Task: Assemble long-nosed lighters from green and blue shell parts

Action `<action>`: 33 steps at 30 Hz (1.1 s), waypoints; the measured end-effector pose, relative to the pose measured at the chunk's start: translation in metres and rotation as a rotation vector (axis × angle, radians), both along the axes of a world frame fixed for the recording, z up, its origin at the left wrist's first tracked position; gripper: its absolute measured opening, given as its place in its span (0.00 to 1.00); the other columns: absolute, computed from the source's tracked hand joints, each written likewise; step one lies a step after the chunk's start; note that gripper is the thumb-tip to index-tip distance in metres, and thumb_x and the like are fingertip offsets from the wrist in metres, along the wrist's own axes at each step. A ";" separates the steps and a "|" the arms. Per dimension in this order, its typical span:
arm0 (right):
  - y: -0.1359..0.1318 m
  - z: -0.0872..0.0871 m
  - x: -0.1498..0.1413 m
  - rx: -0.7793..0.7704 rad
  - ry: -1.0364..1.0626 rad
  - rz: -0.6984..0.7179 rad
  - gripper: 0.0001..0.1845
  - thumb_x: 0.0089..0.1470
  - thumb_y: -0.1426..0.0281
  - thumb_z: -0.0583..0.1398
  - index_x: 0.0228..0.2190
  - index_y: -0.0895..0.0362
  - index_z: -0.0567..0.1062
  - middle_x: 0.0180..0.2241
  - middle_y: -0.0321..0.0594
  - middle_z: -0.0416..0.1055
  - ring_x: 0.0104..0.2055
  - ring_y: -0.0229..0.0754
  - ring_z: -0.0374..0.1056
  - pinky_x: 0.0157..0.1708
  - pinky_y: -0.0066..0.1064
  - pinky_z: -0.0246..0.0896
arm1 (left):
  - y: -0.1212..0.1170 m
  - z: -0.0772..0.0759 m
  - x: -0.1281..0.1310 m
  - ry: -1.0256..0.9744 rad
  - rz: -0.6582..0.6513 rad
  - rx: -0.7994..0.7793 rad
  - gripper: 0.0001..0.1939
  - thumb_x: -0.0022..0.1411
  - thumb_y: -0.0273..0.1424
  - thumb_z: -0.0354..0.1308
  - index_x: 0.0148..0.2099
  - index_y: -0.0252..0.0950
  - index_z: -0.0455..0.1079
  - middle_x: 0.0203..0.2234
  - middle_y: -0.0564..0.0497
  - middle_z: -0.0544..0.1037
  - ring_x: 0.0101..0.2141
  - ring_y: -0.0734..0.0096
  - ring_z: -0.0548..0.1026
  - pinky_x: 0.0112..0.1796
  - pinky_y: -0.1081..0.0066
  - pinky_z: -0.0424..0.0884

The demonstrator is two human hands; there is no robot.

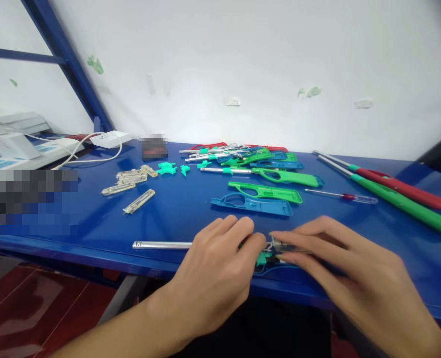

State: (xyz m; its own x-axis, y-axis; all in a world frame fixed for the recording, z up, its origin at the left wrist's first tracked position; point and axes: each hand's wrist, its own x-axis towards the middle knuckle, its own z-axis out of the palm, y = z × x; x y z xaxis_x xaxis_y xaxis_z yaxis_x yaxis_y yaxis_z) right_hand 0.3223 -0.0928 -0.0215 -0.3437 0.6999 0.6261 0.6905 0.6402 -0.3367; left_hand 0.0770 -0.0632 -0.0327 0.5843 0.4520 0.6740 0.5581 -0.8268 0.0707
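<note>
At the table's front edge lies a half-built long-nosed lighter (161, 245), its metal tube pointing left. My left hand (220, 271) is closed over its middle and hides much of it. A green trigger (261, 258) and part of a blue shell half (276, 270) show beside my left fingers. From the right, my right hand (358, 268) pinches a clear fuel tank (279, 244) between thumb and fingers, close above the shell. Thin wires are partly visible there. Just beyond my hands lie a blue shell half (258, 205) and a green shell half (280, 193).
Several clear fuel tanks (139, 201) and green triggers (166, 168) lie left of centre. More lighter parts (243, 156) are heaped at the back. A screwdriver (355, 198) and a red lighter (403, 189) and green lighter (407, 206) lie right. A white cable (93, 160) runs at left.
</note>
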 end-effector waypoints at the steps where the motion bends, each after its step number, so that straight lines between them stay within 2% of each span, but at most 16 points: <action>1: 0.000 0.000 0.000 0.003 0.004 -0.016 0.11 0.77 0.63 0.65 0.52 0.44 0.88 0.42 0.36 0.86 0.35 0.41 0.86 0.35 0.26 0.81 | 0.000 0.000 0.000 -0.009 0.000 0.000 0.13 0.79 0.16 0.55 0.45 0.32 0.80 0.33 0.51 0.72 0.33 0.62 0.66 0.35 0.61 0.68; 5: -0.001 -0.001 0.000 0.024 0.006 -0.056 0.10 0.77 0.60 0.65 0.50 0.42 0.89 0.43 0.34 0.86 0.36 0.39 0.86 0.36 0.25 0.80 | -0.001 -0.002 0.001 -0.035 0.000 0.006 0.12 0.78 0.15 0.56 0.49 0.31 0.81 0.34 0.50 0.73 0.33 0.62 0.67 0.35 0.62 0.69; 9: 0.000 0.000 -0.001 0.043 -0.002 -0.058 0.10 0.77 0.61 0.65 0.49 0.43 0.89 0.43 0.33 0.86 0.36 0.39 0.86 0.37 0.24 0.81 | -0.001 -0.003 0.001 -0.036 0.001 -0.018 0.12 0.78 0.15 0.57 0.48 0.31 0.81 0.34 0.50 0.74 0.33 0.62 0.67 0.35 0.61 0.70; 17: -0.002 0.000 -0.001 0.058 -0.042 -0.042 0.12 0.80 0.59 0.62 0.51 0.44 0.87 0.42 0.35 0.84 0.36 0.38 0.85 0.35 0.24 0.79 | -0.001 -0.003 0.000 -0.026 -0.023 -0.005 0.12 0.79 0.15 0.57 0.47 0.31 0.80 0.34 0.50 0.74 0.33 0.61 0.67 0.37 0.60 0.69; 24: -0.001 -0.002 0.000 0.043 -0.059 0.004 0.12 0.79 0.64 0.62 0.56 0.46 0.86 0.42 0.36 0.83 0.37 0.38 0.85 0.35 0.23 0.79 | -0.001 -0.002 -0.001 -0.011 -0.028 0.002 0.13 0.79 0.15 0.56 0.46 0.31 0.79 0.34 0.50 0.73 0.33 0.62 0.67 0.36 0.59 0.68; 33: -0.002 -0.003 0.001 0.024 -0.036 0.015 0.14 0.79 0.65 0.63 0.57 0.46 0.86 0.43 0.37 0.84 0.37 0.39 0.85 0.36 0.24 0.80 | 0.000 -0.004 -0.001 -0.019 -0.033 0.016 0.13 0.78 0.14 0.55 0.45 0.31 0.79 0.33 0.51 0.72 0.33 0.62 0.66 0.36 0.60 0.69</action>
State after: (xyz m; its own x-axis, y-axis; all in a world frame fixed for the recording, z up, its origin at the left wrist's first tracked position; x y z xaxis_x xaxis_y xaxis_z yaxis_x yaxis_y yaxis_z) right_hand 0.3238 -0.0952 -0.0250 -0.3769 0.6795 0.6295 0.6922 0.6582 -0.2960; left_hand 0.0760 -0.0637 -0.0366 0.5857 0.4222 0.6919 0.5296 -0.8456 0.0677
